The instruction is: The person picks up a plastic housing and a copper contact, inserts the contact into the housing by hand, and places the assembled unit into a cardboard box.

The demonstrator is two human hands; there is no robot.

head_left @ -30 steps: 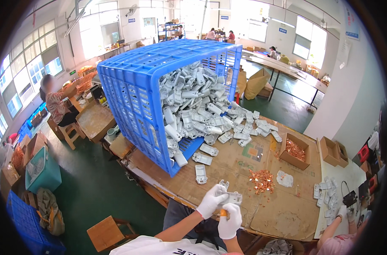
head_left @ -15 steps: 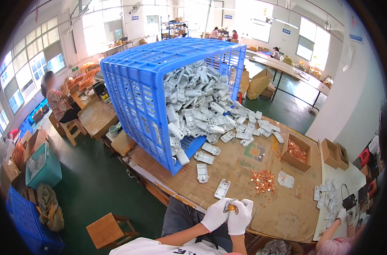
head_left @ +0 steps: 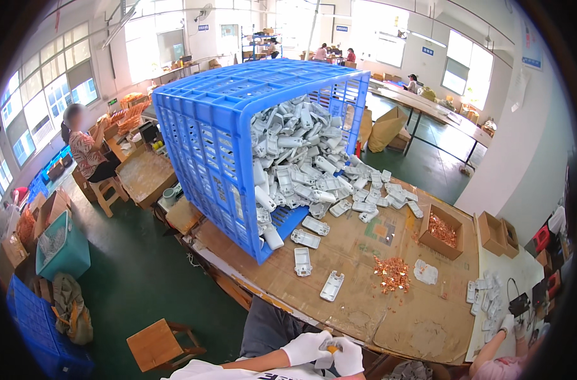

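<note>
My left hand (head_left: 305,348), in a white glove, is closed at the table's near edge, just above my lap. Between the hands a pale grey plastic shell (head_left: 324,362) shows in part, mostly covered by fingers. Right beside it, my gloved right hand (head_left: 349,356) is closed around a small orange-yellow piece (head_left: 333,348), too hidden to name. The nearest loose grey plastic shell (head_left: 332,286) lies on the cardboard-covered table (head_left: 352,323), beyond my hands. Further right is a heap of small copper-coloured metal pieces (head_left: 393,272).
A big blue crate (head_left: 203,164) lies on its side, grey shells (head_left: 301,164) spilling out. A cardboard box (head_left: 442,231) holds more copper pieces. At right, a co-worker's gloved hands (head_left: 507,323) are near other shells. A wooden stool (head_left: 154,345) stands at lower left.
Both hands have moved down and slightly left, away from the loose shell on the table and closer to my lap. They stay together, with the orange-yellow piece still between them.
</note>
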